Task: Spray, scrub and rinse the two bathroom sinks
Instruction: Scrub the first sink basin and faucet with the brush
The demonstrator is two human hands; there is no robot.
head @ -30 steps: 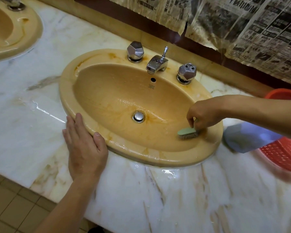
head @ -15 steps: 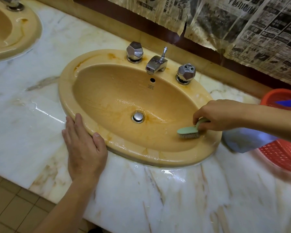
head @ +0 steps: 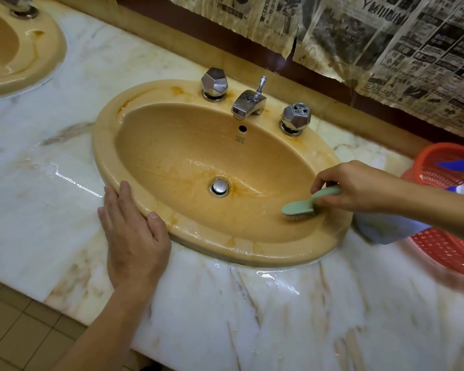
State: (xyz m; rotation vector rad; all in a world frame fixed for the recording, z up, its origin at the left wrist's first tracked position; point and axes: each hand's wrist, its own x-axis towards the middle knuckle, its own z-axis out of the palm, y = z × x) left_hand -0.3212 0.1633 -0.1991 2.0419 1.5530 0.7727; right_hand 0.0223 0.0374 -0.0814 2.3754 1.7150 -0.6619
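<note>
Sink [head: 172, 162], head view: set in the wet marble bench [head: 252, 303], bowl wet, orange stains remain around drain [head: 219, 187]. Right hand [head: 351, 186] grips green brush [head: 300, 207], bristles on bowl's right wall. Left hand [head: 131, 234] flat, fingers straight, on rim. Scrub midway, rinse pending. Second sink [head: 24, 49] at far left looks stained, likely untreated.

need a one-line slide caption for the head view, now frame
Right hand scrubs the yellow sink with a green brush while the left hand rests flat at its rim.
</note>
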